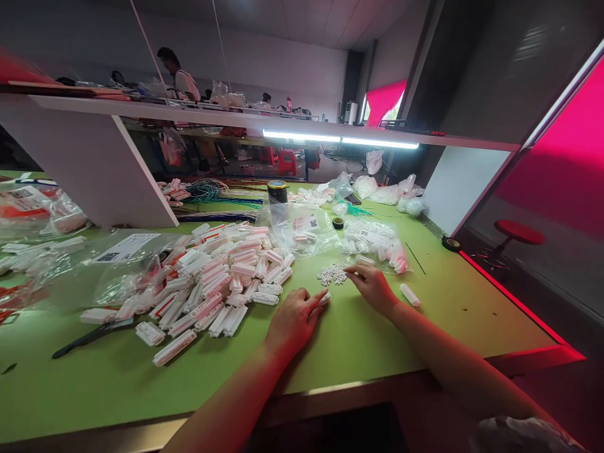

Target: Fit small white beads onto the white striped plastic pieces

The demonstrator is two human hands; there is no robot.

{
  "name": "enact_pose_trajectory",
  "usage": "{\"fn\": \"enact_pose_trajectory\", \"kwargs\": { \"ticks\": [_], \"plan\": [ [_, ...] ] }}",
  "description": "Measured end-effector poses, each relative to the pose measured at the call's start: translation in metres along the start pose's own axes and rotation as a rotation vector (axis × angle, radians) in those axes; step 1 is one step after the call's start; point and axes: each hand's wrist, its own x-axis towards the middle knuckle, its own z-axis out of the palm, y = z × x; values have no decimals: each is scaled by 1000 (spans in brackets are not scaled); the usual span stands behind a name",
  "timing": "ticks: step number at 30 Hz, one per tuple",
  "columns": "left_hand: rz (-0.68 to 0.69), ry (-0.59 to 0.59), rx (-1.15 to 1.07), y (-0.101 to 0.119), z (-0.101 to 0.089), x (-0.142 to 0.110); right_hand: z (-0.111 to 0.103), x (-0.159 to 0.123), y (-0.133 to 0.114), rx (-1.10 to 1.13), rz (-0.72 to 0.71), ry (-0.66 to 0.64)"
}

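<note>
My left hand is closed on a white plastic connector housing, its thumb and forefinger around the near end. Most of that piece is hidden by the fingers. Just beyond it is a small heap of tiny white plastic parts. At the heap's right edge, my right hand has its fingertips pressed together; whatever they pinch is too small to make out. One loose white connector housing lies to the right of my right wrist. A large pile of similar white connector housings spreads out left of my hands.
A black-handled tool lies at the left of the green table. Clear plastic bags, tape rolls and wire bundles are farther back. A shelf with a lit lamp crosses above; a person is beyond.
</note>
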Motion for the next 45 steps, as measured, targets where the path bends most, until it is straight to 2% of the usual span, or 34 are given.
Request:
{"fn": "enact_pose_trajectory", "kwargs": {
  "ticks": [4, 8, 12, 15, 20, 23, 26, 28, 36, 41, 45],
  "plan": [
    [42, -60, 161, 4, -3, -1, -5, 2, 10, -82, 28, -28],
    [83, -102, 295, 9, -3, 0, -1, 0, 4, -158, -2, -165],
    [94, -101, 295, 10, -2, 0, 7, 0, -1, -332, 55, -295],
    [60, -65, 226, 7, 0, -1, 11, 0, 0, -395, 108, -313],
    [3, 30, 89, 0, 7, -2, 9, -1, -2, -207, 53, -211],
    [-41, 64, 43, 0, 9, 0, 9, -4, -14, -29, -23, -139],
    [-68, 64, -2, 2, 8, 1, 12, -7, -31, 23, -96, -151],
    [-73, 59, -31, 3, 5, 1, 14, -9, -40, -46, -139, -199],
    [-83, 67, -50, 4, 4, 2, 15, -10, -55, -589, -316, -402],
    [-96, 46, -42, 7, 2, 4, 17, -7, -61, -757, -460, -448],
    [-103, 41, -44, 8, 1, 4, 20, -7, -63, -809, -536, -450]
  ]
}}
